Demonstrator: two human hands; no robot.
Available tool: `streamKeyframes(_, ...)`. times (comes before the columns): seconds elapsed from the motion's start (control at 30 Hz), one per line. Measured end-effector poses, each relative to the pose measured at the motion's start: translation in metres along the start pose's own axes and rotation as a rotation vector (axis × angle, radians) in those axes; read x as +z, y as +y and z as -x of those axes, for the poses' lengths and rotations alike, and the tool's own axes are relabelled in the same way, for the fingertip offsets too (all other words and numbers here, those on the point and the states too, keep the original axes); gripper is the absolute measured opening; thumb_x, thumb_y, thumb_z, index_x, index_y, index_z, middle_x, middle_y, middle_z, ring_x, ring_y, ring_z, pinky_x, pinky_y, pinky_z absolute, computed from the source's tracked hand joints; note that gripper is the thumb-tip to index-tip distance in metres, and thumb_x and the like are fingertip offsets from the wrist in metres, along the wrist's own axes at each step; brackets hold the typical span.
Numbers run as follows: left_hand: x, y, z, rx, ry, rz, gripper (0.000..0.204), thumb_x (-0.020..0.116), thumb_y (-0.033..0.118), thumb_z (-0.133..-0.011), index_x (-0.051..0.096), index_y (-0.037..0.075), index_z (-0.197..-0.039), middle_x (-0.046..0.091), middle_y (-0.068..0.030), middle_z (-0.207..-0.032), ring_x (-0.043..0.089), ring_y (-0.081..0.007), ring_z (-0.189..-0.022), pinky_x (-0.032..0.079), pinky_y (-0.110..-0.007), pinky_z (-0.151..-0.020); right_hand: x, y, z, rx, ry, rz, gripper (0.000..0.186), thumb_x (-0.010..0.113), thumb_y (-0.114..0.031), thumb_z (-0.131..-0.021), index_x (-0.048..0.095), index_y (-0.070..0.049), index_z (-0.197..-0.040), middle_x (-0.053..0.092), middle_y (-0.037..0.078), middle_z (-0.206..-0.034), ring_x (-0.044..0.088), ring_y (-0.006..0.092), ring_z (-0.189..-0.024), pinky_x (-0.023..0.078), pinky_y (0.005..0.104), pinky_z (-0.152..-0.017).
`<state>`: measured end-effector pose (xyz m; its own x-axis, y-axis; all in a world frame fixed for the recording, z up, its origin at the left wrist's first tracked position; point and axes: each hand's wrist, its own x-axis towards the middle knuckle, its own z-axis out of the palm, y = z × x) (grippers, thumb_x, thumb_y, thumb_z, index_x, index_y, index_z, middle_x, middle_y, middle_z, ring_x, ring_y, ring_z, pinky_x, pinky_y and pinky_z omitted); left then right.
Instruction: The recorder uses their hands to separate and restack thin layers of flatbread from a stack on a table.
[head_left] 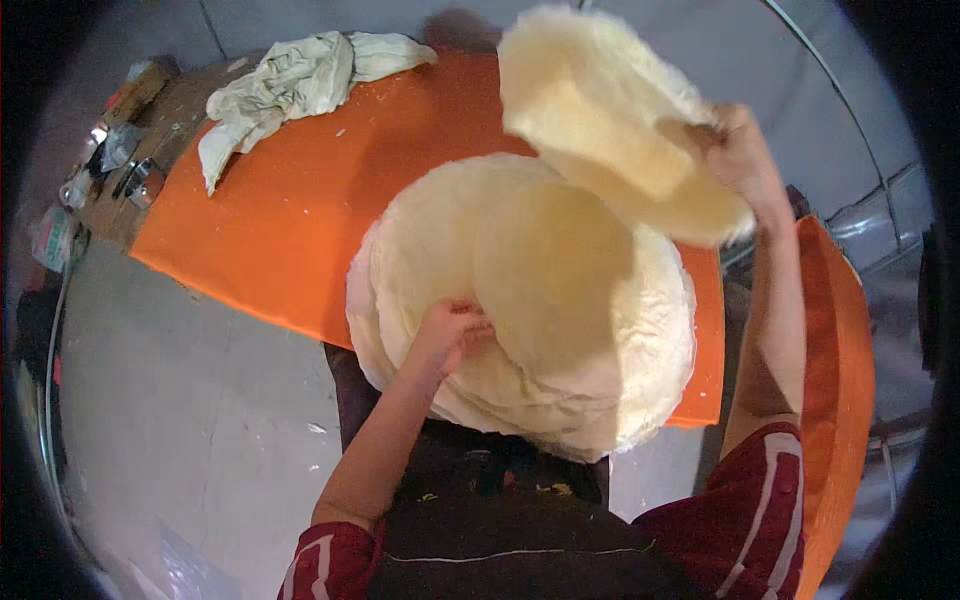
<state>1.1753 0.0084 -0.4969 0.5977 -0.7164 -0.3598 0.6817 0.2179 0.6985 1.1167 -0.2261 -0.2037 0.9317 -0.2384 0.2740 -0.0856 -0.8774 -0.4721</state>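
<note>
A round stack of cream sheets lies on the near part of an orange-topped table, its near rim reaching past the table's edge toward the person's body. Its layers show as uneven, wrinkled edges, and a shadow covers part of its top. Over the far right side of the stack, a loose cream sheet is lifted and tilted, slightly blurred; whether its lower edge touches the stack cannot be told. The right hand, up beyond the stack's right side, has its fingers closed on the right end of this sheet. The left hand is on the stack, left of its middle, fingers curled in and close together; I cannot tell whether they pinch the top layer or only rest there. On the near side of the stack is a dark apron, with maroon sleeves to either side. Beyond the stack to the left, a crumpled white cloth lies along the table's far edge. Farther left of the stack stands a metal cup, and well to its right is an orange panel
</note>
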Motion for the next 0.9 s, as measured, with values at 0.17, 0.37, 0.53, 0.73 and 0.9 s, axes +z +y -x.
streamKeyframes(0.17,0.01,-0.008,0.01,0.166,0.161,-0.464,0.028,0.056,-0.001,-0.068,0.049,-0.006,-0.094,0.055,-0.0127,-0.083,0.056,-0.0182,-0.066,0.047,-0.027,-0.057,0.054,0.02,0.056,-0.291,-0.009,0.454,0.044,0.051,0.005,-0.06,0.058,-0.007,-0.102,0.059,0.011,-0.099,0.059,0.0186,-0.086,0.047,0.0316,-0.07)
streamKeyframes(0.37,0.043,-0.017,0.031,0.044,0.188,-0.243,0.03,0.053,-0.001,-0.071,0.045,-0.008,-0.099,0.056,-0.0164,-0.088,0.058,-0.0221,-0.073,0.051,-0.031,-0.065,0.158,0.092,0.132,0.026,-0.369,0.219,0.037,0.051,-0.001,-0.058,0.061,-0.008,-0.093,0.059,0.013,-0.097,0.059,0.0274,-0.078,0.047,0.0333,-0.066)
streamKeyframes(0.53,0.046,-0.031,0.042,-0.219,-0.041,-0.05,0.038,0.048,-0.003,-0.07,0.04,-0.008,-0.106,0.054,-0.0154,-0.088,0.057,-0.0247,-0.08,0.05,-0.03,-0.069,0.162,0.089,0.146,-0.066,-0.235,0.177,0.039,0.057,-0.003,-0.053,0.058,-0.006,-0.092,0.059,0.01,-0.095,0.058,0.0284,-0.08,0.047,0.0334,-0.067)
streamKeyframes(0.73,0.067,-0.041,0.052,-0.254,-0.199,0.213,0.046,0.044,-0.012,-0.063,0.038,-0.006,-0.108,0.048,-0.0175,-0.106,0.051,-0.0271,-0.097,0.042,-0.035,-0.086,0.183,0.069,0.18,-0.168,-0.165,0.202,0.028,0.058,-0.012,-0.061,0.045,-0.007,-0.085,0.051,0.007,-0.081,0.055,0.0258,-0.076,0.043,0.0395,-0.057)
streamKeyframes(0.9,0.074,-0.043,0.043,-0.082,-0.395,-0.021,0.059,0.043,-0.013,-0.056,0.038,0.0,-0.113,0.047,-0.0109,-0.11,0.048,-0.0248,-0.102,0.042,-0.032,-0.084,0.187,0.056,0.184,-0.191,0.131,0.205,0.033,0.058,-0.018,-0.065,0.044,-0.007,-0.092,0.052,0.009,-0.086,0.055,0.0269,-0.076,0.042,0.0399,-0.06)
